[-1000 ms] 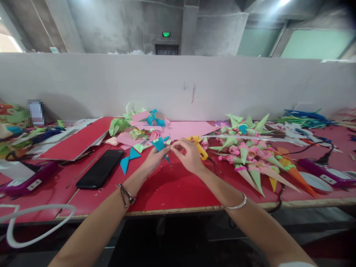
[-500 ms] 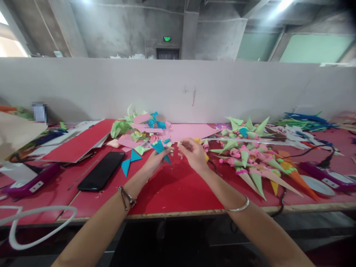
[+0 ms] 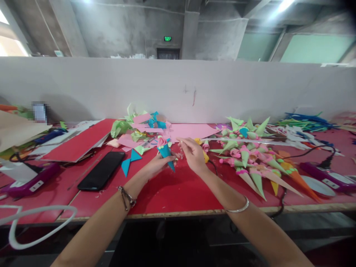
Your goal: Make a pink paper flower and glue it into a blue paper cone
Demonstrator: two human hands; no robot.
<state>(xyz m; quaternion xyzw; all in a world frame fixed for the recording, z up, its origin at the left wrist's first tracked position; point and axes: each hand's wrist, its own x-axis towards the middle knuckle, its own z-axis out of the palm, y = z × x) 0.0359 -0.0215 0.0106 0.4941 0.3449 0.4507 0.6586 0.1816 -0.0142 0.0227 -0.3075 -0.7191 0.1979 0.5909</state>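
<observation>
A blue paper cone (image 3: 164, 150) sits in my left hand (image 3: 157, 165), its tip pointing down and right. Small pale green dots line its rim, and a pink swirl shows at its mouth. My right hand (image 3: 194, 154) is just to the right, thumb and fingertips pinched together; whatever is between them is too small to name. Behind that hand lies a yellow glue gun (image 3: 206, 157), mostly hidden. Blue paper triangles (image 3: 130, 161) rest left of my left hand.
A black phone (image 3: 101, 171) lies on the red table (image 3: 172, 198). Many finished-looking paper cones (image 3: 250, 155) are heaped at the right. Paper scraps (image 3: 139, 128) pile up at the back. Purple power strips (image 3: 329, 175) stand at both sides, before a white partition (image 3: 125, 85).
My left hand has turned the blue cone and lowered it slightly, so the pink swirl now shows at its mouth. My right hand has drawn away from the cone to the right.
</observation>
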